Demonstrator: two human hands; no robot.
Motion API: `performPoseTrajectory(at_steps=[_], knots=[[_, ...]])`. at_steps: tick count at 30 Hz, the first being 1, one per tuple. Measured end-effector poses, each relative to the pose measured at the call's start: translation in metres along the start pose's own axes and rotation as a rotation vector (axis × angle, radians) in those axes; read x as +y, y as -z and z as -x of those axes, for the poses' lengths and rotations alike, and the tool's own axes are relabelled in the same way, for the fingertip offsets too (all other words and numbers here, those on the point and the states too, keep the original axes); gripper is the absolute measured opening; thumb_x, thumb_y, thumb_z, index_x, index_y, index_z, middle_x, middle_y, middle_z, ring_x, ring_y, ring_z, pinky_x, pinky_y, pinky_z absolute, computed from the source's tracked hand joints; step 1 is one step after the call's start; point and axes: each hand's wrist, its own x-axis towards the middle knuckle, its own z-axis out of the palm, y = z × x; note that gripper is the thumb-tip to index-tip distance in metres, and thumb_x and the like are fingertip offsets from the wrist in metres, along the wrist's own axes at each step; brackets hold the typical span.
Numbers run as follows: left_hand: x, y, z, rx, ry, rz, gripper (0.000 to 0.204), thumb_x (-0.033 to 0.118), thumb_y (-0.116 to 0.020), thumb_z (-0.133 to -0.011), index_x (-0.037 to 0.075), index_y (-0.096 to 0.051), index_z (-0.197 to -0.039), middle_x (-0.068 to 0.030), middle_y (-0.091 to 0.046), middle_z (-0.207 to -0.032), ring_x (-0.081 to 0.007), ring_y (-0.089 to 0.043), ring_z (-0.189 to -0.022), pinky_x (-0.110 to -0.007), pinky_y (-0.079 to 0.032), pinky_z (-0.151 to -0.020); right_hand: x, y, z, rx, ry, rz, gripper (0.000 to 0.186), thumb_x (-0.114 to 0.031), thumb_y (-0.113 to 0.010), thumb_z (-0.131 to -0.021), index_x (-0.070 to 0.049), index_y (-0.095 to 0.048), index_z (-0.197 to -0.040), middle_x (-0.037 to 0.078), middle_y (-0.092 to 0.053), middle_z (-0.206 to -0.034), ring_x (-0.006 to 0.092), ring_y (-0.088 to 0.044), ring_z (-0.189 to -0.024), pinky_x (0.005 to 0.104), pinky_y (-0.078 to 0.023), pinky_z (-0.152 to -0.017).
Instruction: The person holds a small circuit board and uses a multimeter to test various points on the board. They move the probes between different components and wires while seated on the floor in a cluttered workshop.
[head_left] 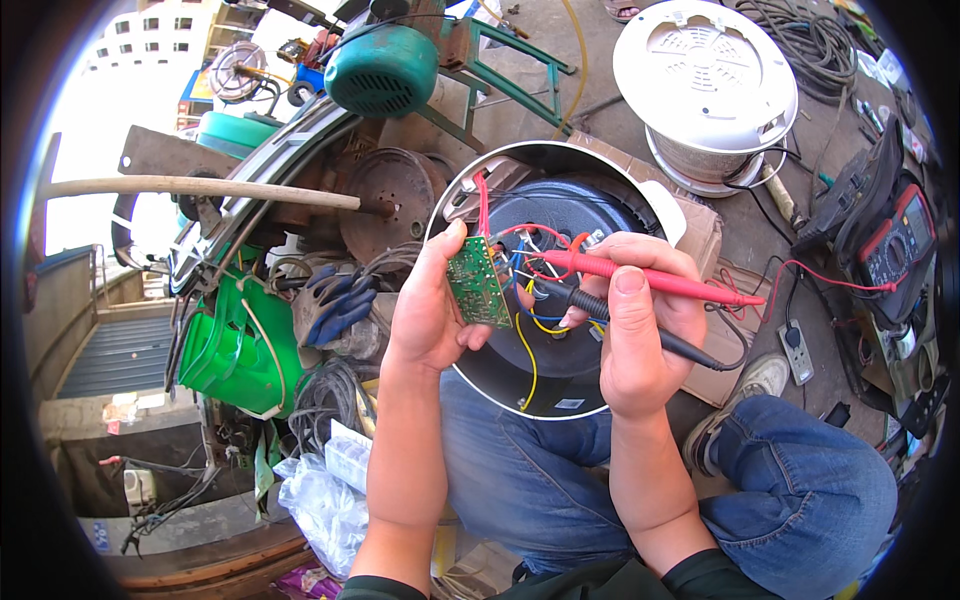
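My left hand (432,300) grips a small green circuit board (477,283) by its edge, with red wires (482,205) running from its top. In my right hand (645,320) are two multimeter probes, a red one (650,277) above a black one (645,330), their tips pointing left toward the board. Whether the tips touch it I cannot tell. Both hands are over an open round white appliance housing (660,212) with a dark inside. Blue, white and yellow wires (533,365) hang between board and housing. The red and black multimeter (900,240) stands in its case at the right.
A white round appliance part (705,70) stands at the upper right. A power strip (795,350) lies near my shoe. On the left are a green basket (240,345), a blue-grey work glove (340,305) and coiled cables (328,405). A green motor (382,70) sits on a frame beyond.
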Motion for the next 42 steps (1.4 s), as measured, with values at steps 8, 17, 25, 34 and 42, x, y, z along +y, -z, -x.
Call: performPoseTrajectory(at_steps=[8, 17, 25, 34, 42], knots=[[0.0004, -0.0017, 0.0015, -0.021, -0.006, -0.007, 0.051, 0.047, -0.036, -0.106, 0.001, -0.059, -0.107, -0.0261, -0.071, -0.083, -0.0157, -0.054, -0.036, -0.02, -0.037, -0.03, 0.001, 0.0004, -0.0006, 0.016, 0.002, 0.029, 0.015, -0.009, -0.057, -0.1, 0.002, -0.058, -0.11, 0.011, -0.064, -0.099, 0.011, -0.065, -0.077, 0.0207, -0.055, -0.061], [0.0012, -0.0043, 0.0026, 0.004, -0.002, -0.009, 0.051, 0.047, -0.037, -0.106, 0.001, -0.058, -0.105, -0.026, -0.071, -0.083, -0.0154, -0.053, -0.036, -0.02, -0.037, -0.03, -0.0004, -0.0019, -0.0001, 0.04, -0.005, 0.024, 0.015, -0.009, -0.057, -0.1, 0.002, -0.059, -0.11, 0.012, -0.064, -0.1, 0.0111, -0.065, -0.076, 0.0209, -0.055, -0.061], [-0.0006, -0.0037, 0.0015, 0.0, -0.007, -0.007, 0.05, 0.046, -0.037, -0.106, 0.001, -0.059, -0.103, -0.0259, -0.071, -0.083, -0.0149, -0.052, -0.035, -0.019, -0.037, -0.031, 0.0019, 0.0008, -0.0004, 0.026, 0.007, 0.021, 0.015, -0.009, -0.057, -0.1, 0.002, -0.059, -0.11, 0.011, -0.064, -0.101, 0.0117, -0.066, -0.078, 0.0207, -0.055, -0.062], [-0.0008, 0.0019, 0.0009, -0.024, -0.01, -0.009, 0.051, 0.047, -0.036, -0.105, 0.003, -0.061, -0.101, -0.0264, -0.071, -0.084, -0.0146, -0.052, -0.036, -0.02, -0.038, -0.032, 0.0004, 0.0004, -0.0007, 0.013, 0.005, 0.015, 0.016, -0.008, -0.058, -0.099, 0.002, -0.059, -0.111, 0.011, -0.064, -0.101, 0.0112, -0.066, -0.079, 0.0206, -0.055, -0.062], [-0.0021, 0.0032, 0.0006, -0.017, -0.018, 0.006, 0.049, 0.046, -0.037, -0.105, 0.004, -0.062, -0.101, -0.027, -0.071, -0.082, -0.0148, -0.052, -0.036, -0.02, -0.038, -0.033, 0.0022, -0.0018, -0.0013, -0.01, -0.016, -0.035, 0.017, -0.005, -0.059, -0.098, 0.003, -0.059, -0.113, 0.012, -0.065, -0.102, 0.0113, -0.064, -0.083, 0.0215, -0.055, -0.067]])
